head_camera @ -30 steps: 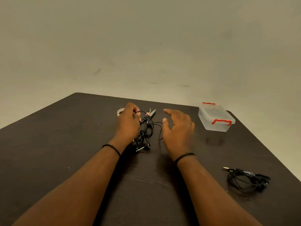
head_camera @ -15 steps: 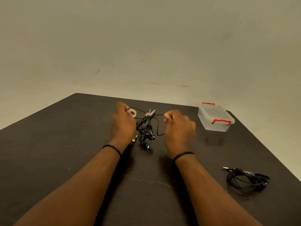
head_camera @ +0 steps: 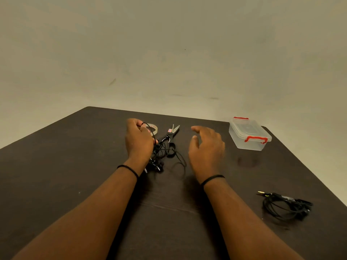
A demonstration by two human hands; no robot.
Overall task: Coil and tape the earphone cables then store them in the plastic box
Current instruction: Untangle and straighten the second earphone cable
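Note:
My left hand [head_camera: 139, 139] grips a tangled black earphone cable [head_camera: 161, 156], with a loop of it passing over my fingers and the rest hanging down to the table. My right hand [head_camera: 205, 147] hovers to the right of the cable with fingers spread and relaxed, holding nothing. A second black earphone cable [head_camera: 285, 206] lies loosely bundled near the table's right edge. The clear plastic box [head_camera: 249, 134] with red clips stands at the far right with its lid on. A roll of clear tape [head_camera: 153, 128] lies just behind my left hand.
Black-handled scissors [head_camera: 171, 134] lie between my hands, tips pointing away, partly under the cable. The dark wooden table [head_camera: 75, 166] ends at a pale wall behind and drops off on the right past the box.
My right hand let go of the cable and opened, moving slightly right. My left hand kept hold of the cable, and its loops now hang lower toward the table.

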